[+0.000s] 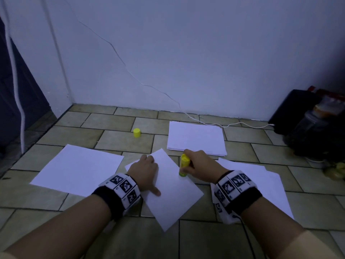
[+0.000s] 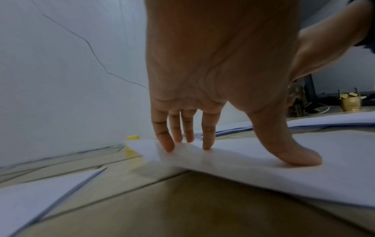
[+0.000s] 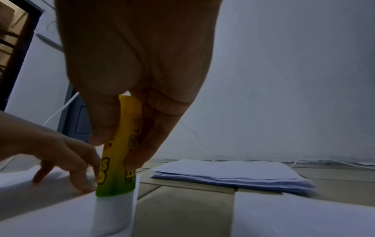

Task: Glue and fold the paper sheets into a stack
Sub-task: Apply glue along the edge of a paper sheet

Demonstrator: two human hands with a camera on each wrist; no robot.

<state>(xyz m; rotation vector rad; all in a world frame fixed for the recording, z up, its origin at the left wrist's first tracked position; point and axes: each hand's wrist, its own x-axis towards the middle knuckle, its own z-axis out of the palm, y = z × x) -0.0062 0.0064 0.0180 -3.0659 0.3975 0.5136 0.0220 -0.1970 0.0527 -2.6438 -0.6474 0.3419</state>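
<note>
A white paper sheet (image 1: 173, 189) lies slanted on the tiled floor in front of me. My left hand (image 1: 144, 169) presses flat on its left part, fingers (image 2: 207, 136) straight and thumb spread. My right hand (image 1: 199, 165) grips a yellow glue stick (image 1: 184, 164) upright, thumb on one side and fingers on the other. The glue stick (image 3: 119, 160) points down, its white tip on the sheet's right edge (image 3: 61, 216). A neat stack of white sheets (image 1: 196, 139) lies farther back on the right.
A yellow cap (image 1: 136, 132) stands on the tiles at the back. Single sheets lie at left (image 1: 78, 169) and right (image 1: 268, 191). A white cable (image 1: 224, 125) runs along the wall to dark bags (image 1: 313, 128) at right.
</note>
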